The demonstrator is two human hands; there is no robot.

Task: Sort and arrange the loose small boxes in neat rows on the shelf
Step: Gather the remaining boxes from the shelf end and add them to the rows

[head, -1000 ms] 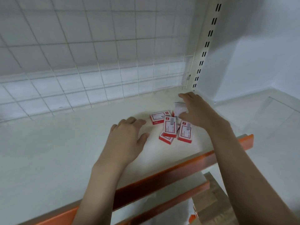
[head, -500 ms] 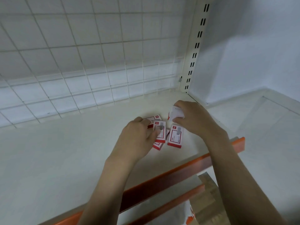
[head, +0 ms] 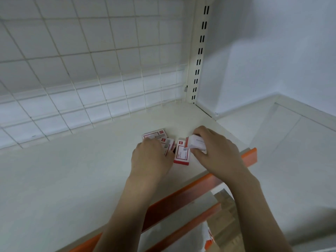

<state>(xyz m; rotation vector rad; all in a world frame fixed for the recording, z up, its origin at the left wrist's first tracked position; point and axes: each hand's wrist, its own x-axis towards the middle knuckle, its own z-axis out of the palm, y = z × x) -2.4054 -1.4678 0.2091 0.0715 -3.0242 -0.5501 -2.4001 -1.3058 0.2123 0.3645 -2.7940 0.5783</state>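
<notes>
Right hand (head: 216,151): fingers curled round white box (head: 196,143), lifted. Left hand (head: 151,159): palm down, fingertips on red-white boxes (head: 181,153); grasp indeterminable.

Small boxes (head: 181,153) – four visible, one partly hidden; hands – two; shelf (head: 72,179) – one.

wire grid panel (head: 87,70), slotted upright (head: 199,51), white wall (head: 272,51)
</notes>
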